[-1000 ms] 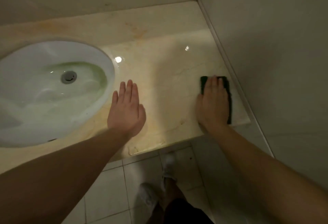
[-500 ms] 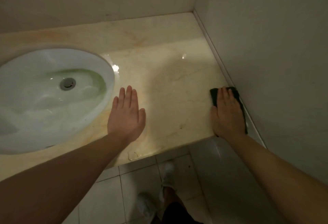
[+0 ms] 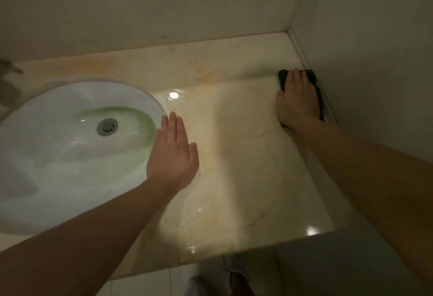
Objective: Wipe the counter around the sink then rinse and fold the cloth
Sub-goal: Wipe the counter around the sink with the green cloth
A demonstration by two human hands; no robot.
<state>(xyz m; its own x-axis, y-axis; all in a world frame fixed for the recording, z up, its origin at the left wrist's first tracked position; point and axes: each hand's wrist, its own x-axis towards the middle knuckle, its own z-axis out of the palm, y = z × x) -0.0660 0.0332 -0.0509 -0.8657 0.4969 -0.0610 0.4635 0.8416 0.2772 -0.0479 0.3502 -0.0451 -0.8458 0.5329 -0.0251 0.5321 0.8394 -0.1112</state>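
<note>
The cream, glossy marble bench (image 3: 246, 155) fills the middle of the view, running from the pale back wall (image 3: 164, 3) to its near edge, with a pale side wall (image 3: 375, 61) closing it on the right. Orange-brown stains mark its far strip, and wet patches shine near the sink and along the near edge. Set into the left part of the bench is a white oval ceramic sink (image 3: 58, 155) with a greenish tint in the bowl around a round metal drain plug (image 3: 107, 126). Below the near edge lies a pale tiled floor (image 3: 145, 281), where a light shoe shows dimly.

The left hand (image 3: 172, 155) lies flat on the bench just right of the sink rim, palm down, its grip spread open and holding nothing, fingertips pointing away. The right hand (image 3: 297, 99) is at the far right, beside the side wall, pressed flat on a small dark green cloth (image 3: 312, 77). The cloth lies on the bench against the wall's foot, showing past the fingertips and along the hand's right side; the grip is flat on it, fingers straight and not curled round it.
</note>
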